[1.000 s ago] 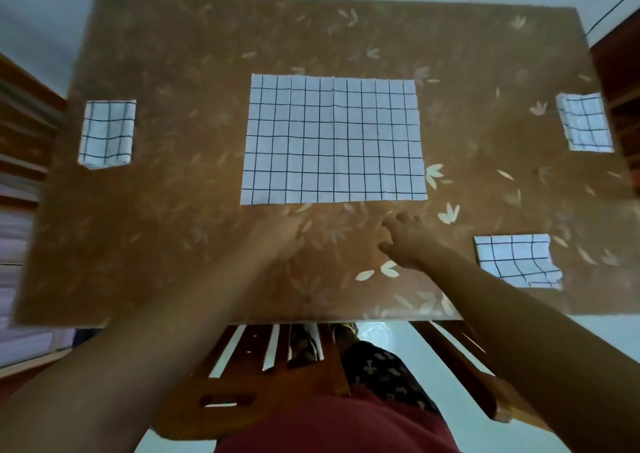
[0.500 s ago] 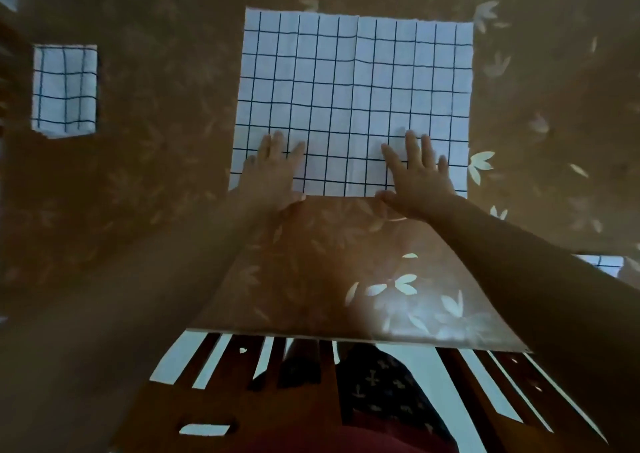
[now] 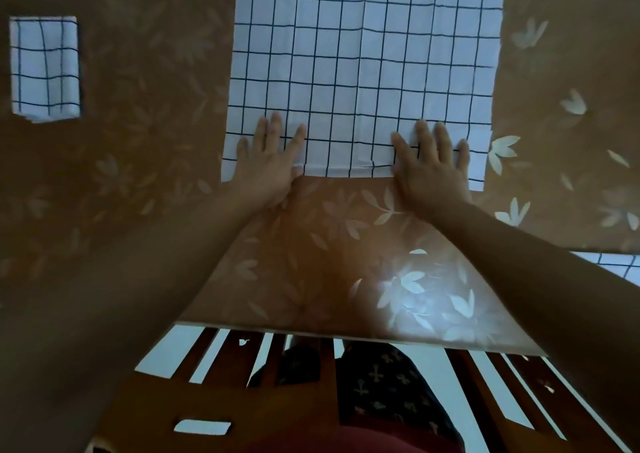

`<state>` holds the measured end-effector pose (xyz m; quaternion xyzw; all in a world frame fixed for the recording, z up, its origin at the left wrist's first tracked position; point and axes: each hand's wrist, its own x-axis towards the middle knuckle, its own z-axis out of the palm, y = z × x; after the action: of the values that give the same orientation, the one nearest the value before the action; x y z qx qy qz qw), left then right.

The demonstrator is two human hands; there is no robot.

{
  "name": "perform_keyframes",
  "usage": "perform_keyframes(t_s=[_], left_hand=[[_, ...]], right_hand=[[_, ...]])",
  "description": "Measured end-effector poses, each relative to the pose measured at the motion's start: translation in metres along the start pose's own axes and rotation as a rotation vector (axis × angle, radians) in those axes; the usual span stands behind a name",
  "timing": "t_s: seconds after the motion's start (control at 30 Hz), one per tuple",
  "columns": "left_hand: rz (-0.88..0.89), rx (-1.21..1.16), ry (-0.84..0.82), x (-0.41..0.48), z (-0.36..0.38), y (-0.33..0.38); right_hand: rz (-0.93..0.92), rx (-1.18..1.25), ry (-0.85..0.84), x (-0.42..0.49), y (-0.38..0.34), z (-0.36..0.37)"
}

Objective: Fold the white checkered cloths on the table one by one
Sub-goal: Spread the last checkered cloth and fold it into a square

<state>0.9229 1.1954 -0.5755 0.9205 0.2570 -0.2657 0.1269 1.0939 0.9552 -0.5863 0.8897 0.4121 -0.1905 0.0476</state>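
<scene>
Two hands, left hand and right hand, lie flat on the near strip of the open checkered cloth, fingers straight, pressing down and gripping nothing. Half a second back the near hem ran straight; now the stretch between the hands sits farther in than the two corners, with a thin doubled band along it. I read this as the first fold just starting, with no crease set. The cloth lies mid-counter, its far edge at the top of view. A folded cloth sits well apart at far left. A second checkered piece shows near right, partly hidden behind the forearm. Bare counter lies either side, its near edge well behind the wrists
</scene>
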Motion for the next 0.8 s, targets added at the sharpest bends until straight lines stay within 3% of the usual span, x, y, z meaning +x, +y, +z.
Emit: perform_keyframes(t_s=[0.13,0.4,0.8], left_hand=[[0.007,0.034,0.197,-0.006,0.001,0.004],[0.054,-0.017,0.319,-0.043,0.008,0.001],[0.088,-0.116,0.405,-0.123,-0.040,0.007]], right_hand=[[0.054,-0.034,0.103,0.004,-0.011,-0.006],[0.035,-0.073,0.090,-0.028,-0.015,-0.010],[-0.125,0.039,0.119,-0.077,-0.014,-0.094]])
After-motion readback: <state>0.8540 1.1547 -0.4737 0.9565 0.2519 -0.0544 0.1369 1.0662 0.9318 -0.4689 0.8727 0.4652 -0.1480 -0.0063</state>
